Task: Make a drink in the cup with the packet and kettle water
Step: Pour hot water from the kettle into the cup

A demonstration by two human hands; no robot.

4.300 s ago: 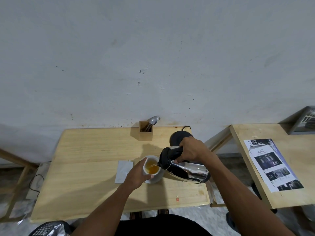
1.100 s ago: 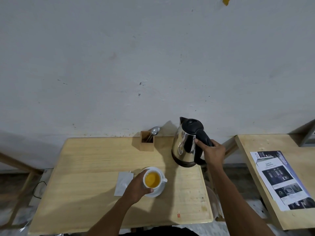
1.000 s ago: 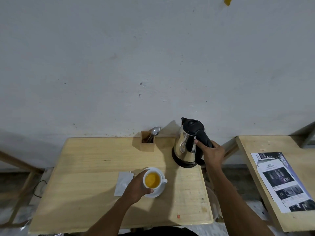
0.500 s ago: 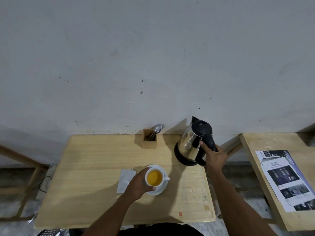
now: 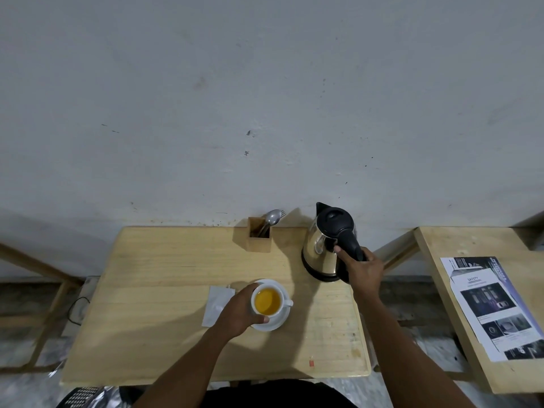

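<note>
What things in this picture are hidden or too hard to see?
- Kettle water level: head view, closed lid hides it.
- Packet: left hand covers its right edge; no print readable.
- Leaflet text: too small.
- Spoon handle: inside the wooden holder.

A small wooden holder (image 5: 259,239) with a spoon (image 5: 272,217) in it stands at the desk's (image 5: 153,290) far edge, centre frame, against the grey wall (image 5: 265,98). At right, a printed safety leaflet (image 5: 497,307) lies flat on a second wooden desk (image 5: 459,245).
</note>
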